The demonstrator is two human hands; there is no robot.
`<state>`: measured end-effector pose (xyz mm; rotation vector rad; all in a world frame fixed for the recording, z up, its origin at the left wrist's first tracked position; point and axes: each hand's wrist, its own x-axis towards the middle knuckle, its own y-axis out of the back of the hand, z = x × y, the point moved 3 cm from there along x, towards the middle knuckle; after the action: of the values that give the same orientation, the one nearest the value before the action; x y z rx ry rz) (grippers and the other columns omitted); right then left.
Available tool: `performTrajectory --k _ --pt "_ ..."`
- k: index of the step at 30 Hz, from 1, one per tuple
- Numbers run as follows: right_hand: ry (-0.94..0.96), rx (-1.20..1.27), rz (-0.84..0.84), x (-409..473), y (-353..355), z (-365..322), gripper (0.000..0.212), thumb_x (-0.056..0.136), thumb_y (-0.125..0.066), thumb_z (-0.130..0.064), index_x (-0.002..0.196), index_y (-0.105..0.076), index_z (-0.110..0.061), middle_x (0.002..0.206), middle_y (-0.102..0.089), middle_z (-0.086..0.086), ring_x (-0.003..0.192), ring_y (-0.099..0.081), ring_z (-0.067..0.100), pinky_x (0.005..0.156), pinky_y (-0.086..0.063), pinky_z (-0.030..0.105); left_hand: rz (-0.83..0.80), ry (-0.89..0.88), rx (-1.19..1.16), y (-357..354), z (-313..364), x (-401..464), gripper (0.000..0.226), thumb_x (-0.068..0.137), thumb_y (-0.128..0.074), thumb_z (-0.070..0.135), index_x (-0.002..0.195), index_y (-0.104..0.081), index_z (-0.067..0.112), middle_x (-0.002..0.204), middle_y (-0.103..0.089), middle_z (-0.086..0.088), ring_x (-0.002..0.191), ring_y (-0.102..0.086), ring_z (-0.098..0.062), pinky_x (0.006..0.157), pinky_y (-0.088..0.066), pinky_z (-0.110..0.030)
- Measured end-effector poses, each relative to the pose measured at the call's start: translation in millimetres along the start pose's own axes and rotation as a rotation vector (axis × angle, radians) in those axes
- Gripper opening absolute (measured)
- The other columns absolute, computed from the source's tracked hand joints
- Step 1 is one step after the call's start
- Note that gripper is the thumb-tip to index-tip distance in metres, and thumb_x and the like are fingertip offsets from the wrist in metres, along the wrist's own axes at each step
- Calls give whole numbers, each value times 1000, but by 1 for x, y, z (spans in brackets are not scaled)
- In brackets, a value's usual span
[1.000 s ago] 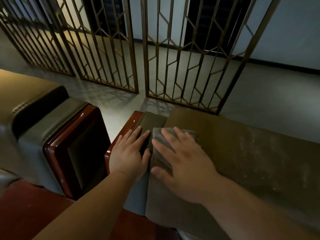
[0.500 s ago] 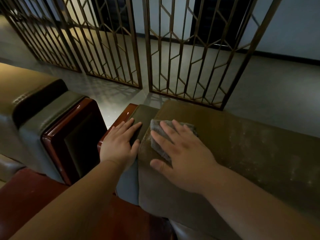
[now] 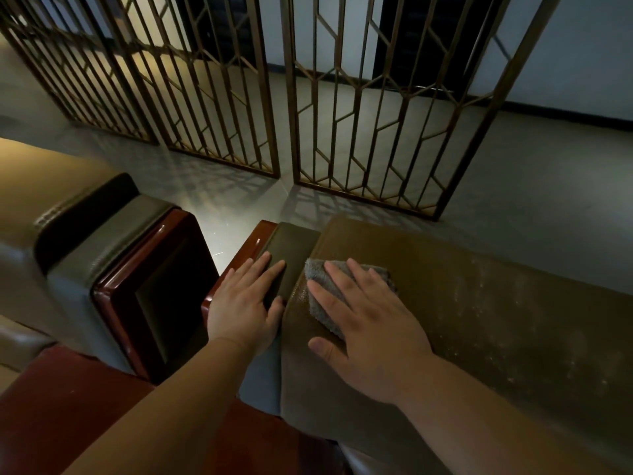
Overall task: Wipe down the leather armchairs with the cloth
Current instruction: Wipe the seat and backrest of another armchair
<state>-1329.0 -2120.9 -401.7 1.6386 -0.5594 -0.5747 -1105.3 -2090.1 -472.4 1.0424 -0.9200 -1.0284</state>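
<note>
Cloth (image 3: 346,289), grey, folded small, lies flat on top of the brown leather backrest (image 3: 479,303) near its left end. My right hand (image 3: 370,337) presses it down, fingers straight and spread, no pinch. Backrest's long axis runs off to my right; pale speckling there, probably dust, though the light is dim. So the unwiped stretch lies rightward of my fingers, right hand nearer. My left hand (image 3: 245,303) rests flat, fingers straight, on the dark armrest pad (image 3: 291,241) just beside. Second armchair (image 3: 102,252) stands left.
</note>
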Motion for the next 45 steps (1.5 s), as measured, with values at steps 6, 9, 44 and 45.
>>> performTrajectory --k 6,9,44,45 --pt "-18 -8 -1 1 2 -3 77 100 -16 -79 165 3 -41 175 10 -4 159 18 21 125 17 40 -21 -24 2 -1 -4 0 72 95 -24 65 163 -27 44 173 -21 10 161 -16 -16 131 -10 -41" --pt "-9 -15 -32 4 7 1 78 99 -16 -79 164 5 -42 174 10 -6 159 16 20 126 11 42 -20 -22 8 -2 -3 0 72 95 -22 65 164 -25 44 173 -20 10 161 -16 -15 131 -9 -40" --pt "-403 56 -19 33 17 37 78 98 -5 -76 165 -2 -35 175 3 1 160 6 29 129 -1 51 49 -49 -110 7 9 35 50 100 -48 50 147 -57 34 154 -52 6 143 -46 -19 119 -37 -46" --pt "-326 36 -5 31 15 19 78 97 -6 -77 165 -1 -37 174 3 0 160 7 29 129 1 51 45 -50 -107 6 8 36 51 99 -48 51 147 -57 34 154 -52 6 143 -46 -19 119 -38 -46"
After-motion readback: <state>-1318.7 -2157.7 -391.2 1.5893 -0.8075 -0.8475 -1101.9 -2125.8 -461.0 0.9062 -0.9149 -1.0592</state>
